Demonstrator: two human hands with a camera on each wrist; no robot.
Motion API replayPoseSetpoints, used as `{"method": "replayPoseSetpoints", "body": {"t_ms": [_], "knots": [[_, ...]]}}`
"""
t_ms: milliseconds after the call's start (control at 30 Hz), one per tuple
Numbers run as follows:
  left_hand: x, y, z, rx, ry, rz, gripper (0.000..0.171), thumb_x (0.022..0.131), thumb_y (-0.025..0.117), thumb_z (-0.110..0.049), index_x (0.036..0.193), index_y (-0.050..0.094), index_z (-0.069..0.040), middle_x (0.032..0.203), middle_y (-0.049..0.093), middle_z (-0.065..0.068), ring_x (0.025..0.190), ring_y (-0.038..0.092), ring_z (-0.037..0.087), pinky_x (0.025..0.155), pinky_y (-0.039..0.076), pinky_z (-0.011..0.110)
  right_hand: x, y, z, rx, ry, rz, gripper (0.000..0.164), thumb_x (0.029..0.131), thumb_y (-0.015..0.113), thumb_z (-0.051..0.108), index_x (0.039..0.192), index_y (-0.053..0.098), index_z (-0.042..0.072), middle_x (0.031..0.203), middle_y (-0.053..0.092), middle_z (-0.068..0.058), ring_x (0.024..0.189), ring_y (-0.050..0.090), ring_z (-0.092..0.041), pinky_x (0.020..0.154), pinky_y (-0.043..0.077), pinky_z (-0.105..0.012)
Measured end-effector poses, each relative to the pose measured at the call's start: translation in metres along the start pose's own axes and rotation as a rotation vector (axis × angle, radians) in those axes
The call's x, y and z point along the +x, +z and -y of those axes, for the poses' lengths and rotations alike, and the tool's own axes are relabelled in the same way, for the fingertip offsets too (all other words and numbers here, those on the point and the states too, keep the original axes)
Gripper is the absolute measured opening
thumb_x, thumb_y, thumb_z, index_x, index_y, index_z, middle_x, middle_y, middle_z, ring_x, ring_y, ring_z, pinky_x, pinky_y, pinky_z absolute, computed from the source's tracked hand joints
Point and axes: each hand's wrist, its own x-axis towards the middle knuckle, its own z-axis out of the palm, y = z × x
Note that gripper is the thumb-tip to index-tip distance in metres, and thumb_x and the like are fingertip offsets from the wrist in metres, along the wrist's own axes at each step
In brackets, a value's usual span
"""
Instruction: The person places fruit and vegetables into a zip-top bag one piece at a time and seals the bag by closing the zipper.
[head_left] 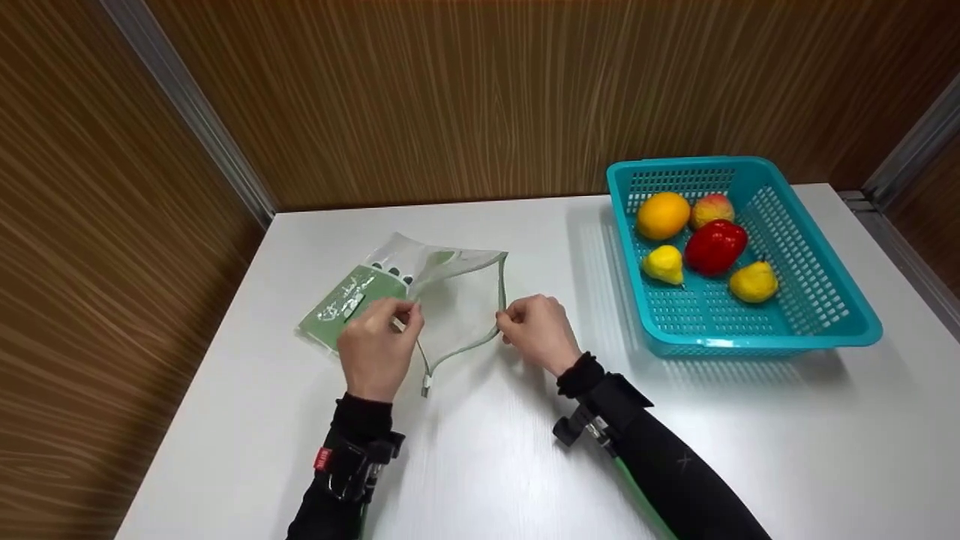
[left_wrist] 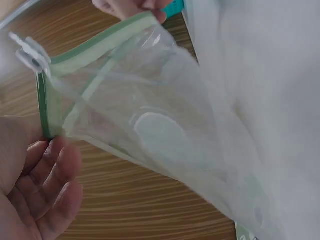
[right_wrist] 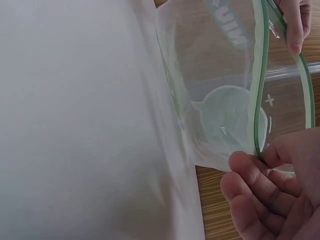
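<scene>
A clear zipper bag (head_left: 461, 311) with a green rim lies over the white table, its mouth spread apart. My left hand (head_left: 377, 349) pinches the near left part of the rim between thumb and fingertips. Across the mouth, my right hand (head_left: 538, 330) pinches the green rim on the right. A pale zip slider (left_wrist: 34, 56) sits at one corner of the mouth, close to the left hand. The bag's left end shows a green printed panel (head_left: 367, 283) with dark ovals. In the right wrist view a pale green speech bubble (right_wrist: 227, 117) is printed on the film.
On the right of the white table (head_left: 480, 465) stands a teal basket (head_left: 750, 337). Inside are an orange (head_left: 663, 215), a peach (head_left: 712, 211), a red bell pepper (head_left: 716, 247) and two yellow pears (head_left: 754, 283). Wood-grain panels (head_left: 450, 97) border the back and left.
</scene>
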Motion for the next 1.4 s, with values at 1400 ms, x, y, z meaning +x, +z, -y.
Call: {"method": "replayPoseSetpoints", "body": {"t_ms": [1400], "knots": [[-0.003,0.003,-0.005,-0.066,0.158,-0.055,0.007,0.08,0.072,-0.014,0.073,0.071,-0.012,0.063,0.068,-0.002,0.051,0.062,0.007,0.049,0.047,0.022,-0.002,-0.001,0.002,0.022,-0.006,0.023,0.026,0.088,0.061,0.029,0.067,0.071,0.017,0.056,0.066,0.005,0.05,0.056,-0.006,0.055,0.039,-0.02]]}}
